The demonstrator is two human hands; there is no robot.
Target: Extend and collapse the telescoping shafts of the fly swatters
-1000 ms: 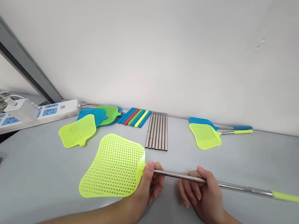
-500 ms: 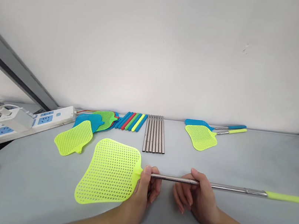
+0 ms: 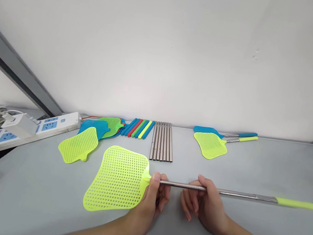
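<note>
Both hands hold one fly swatter [image 3: 119, 180], which has a yellow-green perforated head, an extended metal telescopic rod [image 3: 237, 194] and a yellow-green grip [image 3: 296, 203] at its right end. My left hand [image 3: 151, 201] is closed where the head's neck meets the rod, thumb on top. Farther right, my right hand [image 3: 205, 203] pinches the rod between thumb and fingers, its other fingers curled below. The swatter lies level across the view, above the table, head to the left. The neck is partly hidden behind my left thumb.
Loose swatter heads [image 3: 78, 145] lie at the left, beside a white power strip [image 3: 70, 120]. Coloured grips [image 3: 138, 128] and metal rods [image 3: 163, 142] are lined up at the back. Two assembled swatters [image 3: 210, 145] rest at the back right, near the wall [image 3: 165, 56].
The swatter in my hands has shifted very slightly, its grip end a little left and up and its head a little right. Both hands keep their hold.
</note>
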